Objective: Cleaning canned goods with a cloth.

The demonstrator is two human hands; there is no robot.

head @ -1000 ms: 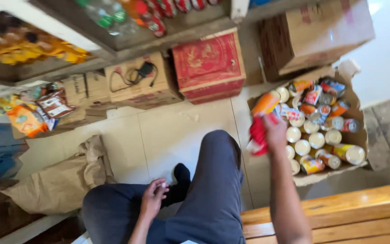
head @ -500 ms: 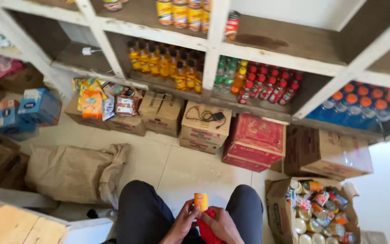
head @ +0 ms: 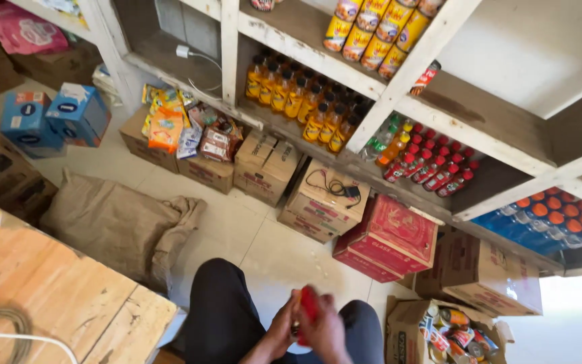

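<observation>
Low in the head view, over my dark trousers, both my hands close around a small red can (head: 309,302). My left hand (head: 281,322) holds its left side and my right hand (head: 325,327) covers its right side and bottom. Most of the can is hidden by my fingers. An open cardboard box (head: 400,327) with several colourful cans stands on the floor just right of my right knee.
White wooden shelves (head: 409,98) hold orange and red bottles and yellow cans. Cardboard boxes (head: 325,202), a red carton (head: 389,236) and snack packets (head: 170,125) line the tiled floor. A burlap sack (head: 112,226) lies at left, a wooden counter (head: 55,300) with a cable at bottom left.
My right hand lifted a red can out of the box on the right and brought it to my lap, where my left hand joined it. The view swung up to the shelves.
</observation>
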